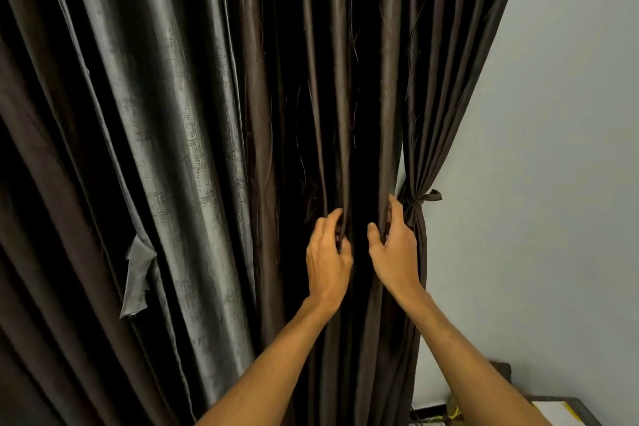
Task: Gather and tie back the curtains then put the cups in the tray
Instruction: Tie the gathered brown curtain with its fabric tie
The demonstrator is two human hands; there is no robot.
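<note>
Forearms: both come up from the bottom centre of the frame, bare, converging on the dark cloth.
Left hand (326, 252): fingers curled into one fold of the brown curtain (294, 114), gripping it just below mid-frame.
Right hand (394, 245): thumb and fingers pinch the neighbouring fold at the curtain's right edge, close beside the left hand but not touching it.
Curtain: hangs full height through the centre, ungathered above the hands; a shiny grey panel (179, 114) fills the left side.
Tied bundle (416, 156): right of centre against the pale wall (553, 149), cinched by a knot (420, 200) just beside the right hand.
Loose strip (138, 273): dangles at lower left, well apart from both hands; it looks like a tie-back.
Cups and tray: not in view; only a corner of furniture (570, 408) shows at lower right.
Risk, slipping: each hand has just a fold or two, and this cloth looks slick, so pleats could slide out as the bunch grows.
Risk, knot: the right hand works right next to it, and a snag could pull the finished bundle loose.
Risk, tie: reaching for the far strip means letting go with one hand, and the gather may fall open.
</note>
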